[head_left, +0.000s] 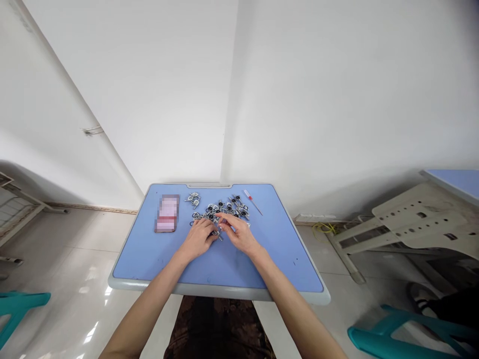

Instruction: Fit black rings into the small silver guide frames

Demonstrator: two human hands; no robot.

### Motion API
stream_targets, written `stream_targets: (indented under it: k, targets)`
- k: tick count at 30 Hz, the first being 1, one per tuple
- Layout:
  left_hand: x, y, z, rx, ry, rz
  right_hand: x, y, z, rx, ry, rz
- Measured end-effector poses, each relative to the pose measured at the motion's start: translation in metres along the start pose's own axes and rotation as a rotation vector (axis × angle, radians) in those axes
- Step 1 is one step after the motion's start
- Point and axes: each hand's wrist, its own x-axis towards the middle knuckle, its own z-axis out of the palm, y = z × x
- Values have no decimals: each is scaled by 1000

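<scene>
Though small, metal part (220, 237) between hands (201, 235)

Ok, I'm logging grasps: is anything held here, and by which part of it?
A metal piece, in the grip of the left hand; the right hand is close, touch unclear. Just where it's held is too small to tell.

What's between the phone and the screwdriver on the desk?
Head view, left to right: a small cluster of metal parts, then the larger metal-and-black pile.
</scene>
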Motion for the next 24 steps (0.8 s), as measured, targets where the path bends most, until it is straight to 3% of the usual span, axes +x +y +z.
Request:
stream_targets:
  k: [5,12,15,19,24]
  targets:
    - [-1,0,1,8,-5,7,1,0,-1,12,-37,12]
    - [-2,3,1,16,0,-2,1,3,5,-225,126,13]
    - [-1,4,0,6,-6,-9,1,-1,1,-217,55,2]
    - [-1,3,0,-14,-13,-18,2,-4,-7,-41,-65,28]
    - [-2,1,1,-27,-1,-10,3,0,-3,-100,16,11]
